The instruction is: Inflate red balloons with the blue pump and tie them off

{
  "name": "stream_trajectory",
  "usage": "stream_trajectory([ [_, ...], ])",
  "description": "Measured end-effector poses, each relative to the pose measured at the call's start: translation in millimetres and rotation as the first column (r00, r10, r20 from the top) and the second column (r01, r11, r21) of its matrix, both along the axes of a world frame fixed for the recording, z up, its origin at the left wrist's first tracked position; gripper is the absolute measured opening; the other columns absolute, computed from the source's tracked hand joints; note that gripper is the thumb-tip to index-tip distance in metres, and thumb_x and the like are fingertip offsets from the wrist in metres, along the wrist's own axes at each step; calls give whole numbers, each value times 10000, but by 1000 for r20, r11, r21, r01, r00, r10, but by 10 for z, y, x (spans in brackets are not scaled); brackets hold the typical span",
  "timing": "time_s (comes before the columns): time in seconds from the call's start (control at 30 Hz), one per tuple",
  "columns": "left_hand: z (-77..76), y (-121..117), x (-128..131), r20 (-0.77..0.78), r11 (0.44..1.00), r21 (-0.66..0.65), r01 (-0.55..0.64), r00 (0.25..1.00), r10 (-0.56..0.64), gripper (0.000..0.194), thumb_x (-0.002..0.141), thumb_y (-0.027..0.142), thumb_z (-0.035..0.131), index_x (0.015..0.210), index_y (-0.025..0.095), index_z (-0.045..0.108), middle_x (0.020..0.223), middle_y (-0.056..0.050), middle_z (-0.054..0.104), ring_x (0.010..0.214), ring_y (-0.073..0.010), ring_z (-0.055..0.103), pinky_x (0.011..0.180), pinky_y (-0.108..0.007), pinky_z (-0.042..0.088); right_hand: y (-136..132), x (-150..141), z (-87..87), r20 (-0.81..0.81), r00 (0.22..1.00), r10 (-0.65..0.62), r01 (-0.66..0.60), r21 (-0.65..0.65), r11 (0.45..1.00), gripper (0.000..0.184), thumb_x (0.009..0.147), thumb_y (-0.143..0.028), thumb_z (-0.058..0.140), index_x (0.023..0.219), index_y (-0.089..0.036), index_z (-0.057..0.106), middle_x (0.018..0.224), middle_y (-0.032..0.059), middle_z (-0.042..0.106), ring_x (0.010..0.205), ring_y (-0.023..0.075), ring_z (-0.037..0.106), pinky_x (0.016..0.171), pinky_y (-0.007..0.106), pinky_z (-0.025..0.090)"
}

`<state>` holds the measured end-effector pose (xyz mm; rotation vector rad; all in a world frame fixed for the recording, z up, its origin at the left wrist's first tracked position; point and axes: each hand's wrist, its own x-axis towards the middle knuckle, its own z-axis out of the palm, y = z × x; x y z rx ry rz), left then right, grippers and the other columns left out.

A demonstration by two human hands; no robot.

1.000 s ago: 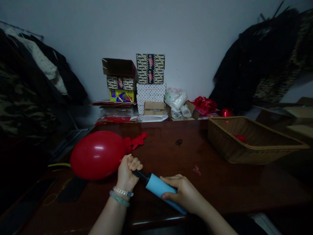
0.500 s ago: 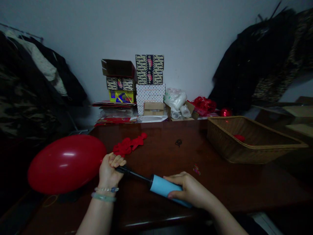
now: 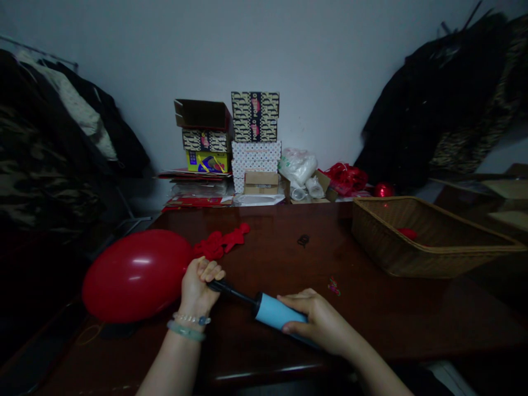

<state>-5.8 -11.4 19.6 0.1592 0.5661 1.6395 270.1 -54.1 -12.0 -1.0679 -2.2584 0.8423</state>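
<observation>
Our left hand [image 3: 200, 286] is a tight fist where the black plastic nozzle [image 3: 226, 287] meets the glossy red latex balloon [image 3: 136, 275], its neck hidden by the fingers. Our right hand [image 3: 315, 322] wraps the sky-blue cylindrical hand pump [image 3: 274, 311]. We do best to keep that fist firm and the pump in line with the nozzle. The balloon sits just left of our fist, over the dark polished wooden table [image 3: 371, 313], near crumpled red latex pieces [image 3: 220, 242]; a woven wicker basket [image 3: 429, 250] stands well apart.
</observation>
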Motion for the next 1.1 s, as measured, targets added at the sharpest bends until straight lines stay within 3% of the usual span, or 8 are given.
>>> stream_trajectory([
  [0.27,-56,-36,331,15,995,-51,82,997,-82,424,841,130,443,477,202,240,362,71,227,300,-57,253,380,-214,253,-66,-142,55,-52,998,47,-48,-21,999,494,818,-429,707,1289,-349,582,1176,-12,702,992,231,656,920,342,405],
  [0.4,-69,-33,366,7,996,-49,76,997,-76,425,846,137,453,473,199,259,364,71,237,303,-55,255,381,-214,248,-69,-157,34,-48,999,20,-21,-28,999,491,808,-427,718,1276,-340,597,1218,5,684,1039,248,645,934,350,395],
  [0.57,-26,-25,244,-19,999,-9,38,999,-38,421,840,137,458,472,199,265,362,69,246,305,-58,263,384,-216,261,-67,-164,8,-13,1000,-27,27,19,999,539,781,-448,738,1285,-320,593,1229,34,677,1075,265,630,951,374,390],
  [0.8,55,4,-151,-47,998,22,-62,997,63,403,814,93,419,469,197,238,346,66,250,294,-61,271,382,-213,273,-12,-37,-4,81,996,-41,35,67,997,565,771,-422,752,1293,-278,591,1270,70,649,1113,276,609,975,397,414],
  [1.1,24,18,-340,-60,991,52,-124,990,127,380,793,63,420,477,193,255,342,69,258,294,-62,283,383,-219,282,8,17,-53,15,996,-85,84,47,995,535,773,-332,753,1284,-282,601,1270,57,648,1138,268,601,1013,407,441],
])
